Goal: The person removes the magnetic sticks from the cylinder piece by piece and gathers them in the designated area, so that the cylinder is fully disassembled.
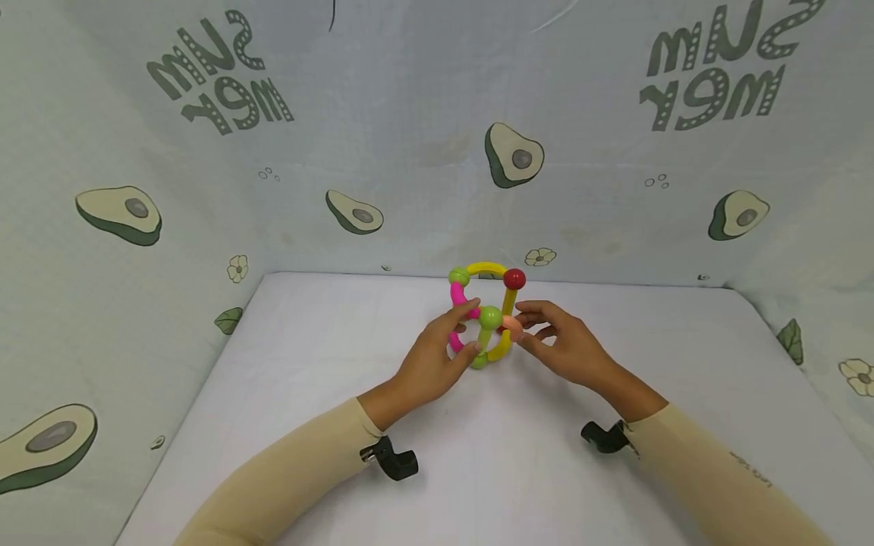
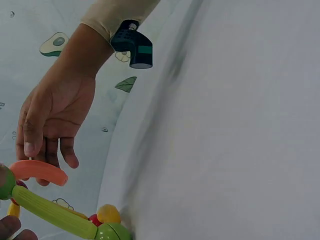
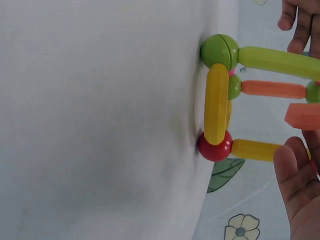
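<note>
A toy frame of magnetic sticks and balls stands on the white table, with its front green ball [image 1: 490, 317] between the two hands. From the left, my left hand [image 1: 430, 360] holds the frame, its index finger by that ball and its thumb near the light green upright stick [image 3: 280, 60]. On the other side, my right hand [image 1: 570, 345] pinches an orange curved stick [image 2: 40, 171] between thumb and fingers. One end of this stick meets the green ball; the other end is free. Part of each hand's fingertips is hidden behind the pieces.
A red ball [image 1: 514, 279] tops the frame's back right corner, joined by a yellow curved stick [image 1: 486, 268] to a green ball [image 1: 459, 277]. Printed cloth [image 1: 423, 152] hangs behind the white table [image 1: 328, 326]. A black camera mount [image 1: 392, 459] sits on the left wrist.
</note>
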Demonstrator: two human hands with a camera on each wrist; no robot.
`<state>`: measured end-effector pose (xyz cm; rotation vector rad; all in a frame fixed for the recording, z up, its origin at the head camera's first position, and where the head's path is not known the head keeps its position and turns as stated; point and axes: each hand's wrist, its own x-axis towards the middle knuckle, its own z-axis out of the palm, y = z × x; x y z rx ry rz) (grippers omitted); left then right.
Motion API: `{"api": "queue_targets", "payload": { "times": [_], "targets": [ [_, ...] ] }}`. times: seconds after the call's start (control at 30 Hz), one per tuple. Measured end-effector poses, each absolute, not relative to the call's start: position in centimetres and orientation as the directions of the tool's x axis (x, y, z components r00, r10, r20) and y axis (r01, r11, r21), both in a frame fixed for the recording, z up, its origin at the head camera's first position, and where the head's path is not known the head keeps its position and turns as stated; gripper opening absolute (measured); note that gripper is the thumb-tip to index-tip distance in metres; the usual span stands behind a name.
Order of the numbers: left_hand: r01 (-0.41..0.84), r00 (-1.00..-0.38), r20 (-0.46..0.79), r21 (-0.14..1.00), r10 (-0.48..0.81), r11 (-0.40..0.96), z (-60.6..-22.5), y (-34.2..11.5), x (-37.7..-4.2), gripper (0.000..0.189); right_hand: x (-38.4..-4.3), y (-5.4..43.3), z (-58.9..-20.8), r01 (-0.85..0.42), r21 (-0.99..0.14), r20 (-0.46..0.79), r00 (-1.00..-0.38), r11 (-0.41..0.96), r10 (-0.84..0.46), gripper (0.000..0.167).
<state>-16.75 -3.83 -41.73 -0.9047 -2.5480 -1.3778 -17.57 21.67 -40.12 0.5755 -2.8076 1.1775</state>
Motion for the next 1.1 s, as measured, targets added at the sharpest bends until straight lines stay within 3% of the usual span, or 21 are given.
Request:
{"api": "queue_targets", "payload": {
  "times": [0.27, 0.63, 1.1],
  "targets": [
    [0.493, -0.840, 0.320, 0.787, 0.438, 0.371, -41.2, -2.7, -17.3, 0.060, -17.3, 20.7, -40.0, -0.404, -0.633, 0.242, -0.913, 0.660, -0.328, 0.051],
    [0.464, -0.875, 0.347, 0.800, 0.339, 0.380, -41.4, -1.8, -17.6, 0.047, -17.0, 20.8, -39.7, -0.439, -0.637, 0.233, -0.894, 0.634, -0.384, 0.048],
    [0.454, -0.883, 0.356, 0.815, 0.307, 0.360, -41.4, -1.6, -17.6, 0.048, -17.0, 22.4, -38.9, -0.454, -0.762, 0.119, -0.799, 0.461, -0.590, 0.066]
  ]
}}
